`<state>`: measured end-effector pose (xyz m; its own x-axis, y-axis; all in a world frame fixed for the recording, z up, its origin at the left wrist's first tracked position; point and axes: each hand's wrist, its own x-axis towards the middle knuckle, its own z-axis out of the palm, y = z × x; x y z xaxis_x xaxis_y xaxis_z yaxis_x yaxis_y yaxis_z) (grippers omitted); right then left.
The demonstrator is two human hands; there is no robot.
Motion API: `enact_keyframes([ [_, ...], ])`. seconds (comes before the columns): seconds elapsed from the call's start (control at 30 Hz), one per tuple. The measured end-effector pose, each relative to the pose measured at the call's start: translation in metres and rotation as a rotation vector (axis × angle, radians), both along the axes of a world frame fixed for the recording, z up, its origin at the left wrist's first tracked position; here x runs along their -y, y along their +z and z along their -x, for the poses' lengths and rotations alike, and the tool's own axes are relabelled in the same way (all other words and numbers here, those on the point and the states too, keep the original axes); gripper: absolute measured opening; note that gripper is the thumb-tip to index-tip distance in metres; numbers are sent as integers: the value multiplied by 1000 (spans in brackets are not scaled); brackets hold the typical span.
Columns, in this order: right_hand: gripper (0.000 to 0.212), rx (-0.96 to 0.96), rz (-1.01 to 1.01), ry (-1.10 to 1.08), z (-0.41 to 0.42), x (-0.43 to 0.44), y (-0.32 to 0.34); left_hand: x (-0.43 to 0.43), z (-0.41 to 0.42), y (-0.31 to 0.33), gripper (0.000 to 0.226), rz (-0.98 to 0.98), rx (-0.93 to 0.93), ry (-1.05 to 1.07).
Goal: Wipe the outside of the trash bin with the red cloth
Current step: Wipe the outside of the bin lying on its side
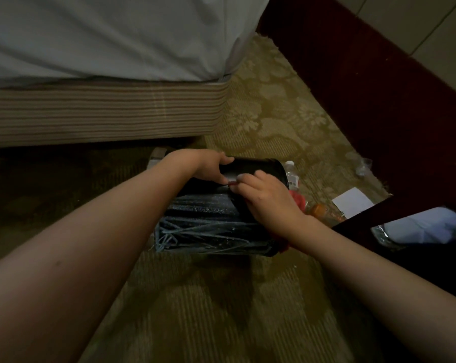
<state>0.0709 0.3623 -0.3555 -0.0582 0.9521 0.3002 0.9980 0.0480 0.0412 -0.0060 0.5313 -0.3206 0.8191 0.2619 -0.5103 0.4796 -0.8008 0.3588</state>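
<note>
A black round trash bin (258,167) lies tipped on the carpet, its bottom end pointing away from me. A dark plastic liner (208,226) is bunched over its near end. My left hand (208,167) grips the bin's upper left side. My right hand (267,199) rests on the bin's right side, fingers curled. A bit of red cloth (297,199) shows behind my right hand and again under my wrist; most of it is hidden, and I cannot tell whether the hand holds it.
A bed with a white sheet (103,35) and a striped base (103,111) stands just beyond the bin. A clear plastic bottle (292,175), an orange bottle (320,210) and a white paper (352,201) lie at right. A dark wooden furniture piece (379,100) borders the right.
</note>
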Motion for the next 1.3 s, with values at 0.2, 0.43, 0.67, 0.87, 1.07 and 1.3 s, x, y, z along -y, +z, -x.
enact_keyframes([
  [0.2,25,87,122,145,-25,68,-10,-3,1,-1,67,30,0,7],
  [0.43,23,107,35,158,0,-10,8,-7,-3,-5,67,42,19,21],
  [0.67,27,121,91,234,-27,47,-3,-9,1,-7,65,72,37,40],
  [0.87,29,128,159,227,-33,67,-5,-14,31,-7,66,-87,79,-19],
  [1.07,34,151,165,265,-28,36,14,-46,61,-11,69,-189,24,-2],
  [1.3,28,93,152,189,-2,-41,25,-50,57,-19,68,-191,34,-1],
])
